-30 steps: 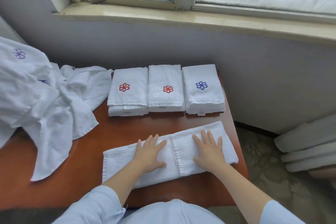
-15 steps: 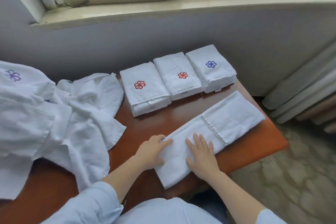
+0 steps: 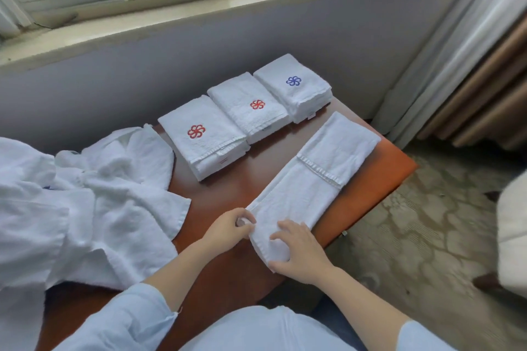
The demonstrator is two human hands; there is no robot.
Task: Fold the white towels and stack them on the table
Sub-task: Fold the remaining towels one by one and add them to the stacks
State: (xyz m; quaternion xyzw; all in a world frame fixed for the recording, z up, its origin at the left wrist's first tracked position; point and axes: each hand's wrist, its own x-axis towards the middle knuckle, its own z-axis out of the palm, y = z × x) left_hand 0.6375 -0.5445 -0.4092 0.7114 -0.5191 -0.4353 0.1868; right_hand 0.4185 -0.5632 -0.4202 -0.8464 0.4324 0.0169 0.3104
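A long white towel [image 3: 319,179], folded into a strip, lies diagonally on the brown table [image 3: 245,188]. My left hand [image 3: 229,226] pinches its near left corner. My right hand [image 3: 299,253] grips the near end, fingers curled into the cloth. Along the wall stand three folded stacks: one with a red flower [image 3: 202,137], a second with a red flower [image 3: 251,107], and one with a blue flower [image 3: 293,85].
A heap of unfolded white towels [image 3: 85,202] covers the table's left side. The window sill [image 3: 199,8] runs above the grey wall. Curtains [image 3: 462,51] hang at the right, above a patterned floor [image 3: 427,236]. A pale object [image 3: 513,214] shows at the right edge.
Both hands slid from the towel's middle to its near left end and went from lying flat to gripping the cloth. The view swung to the right.
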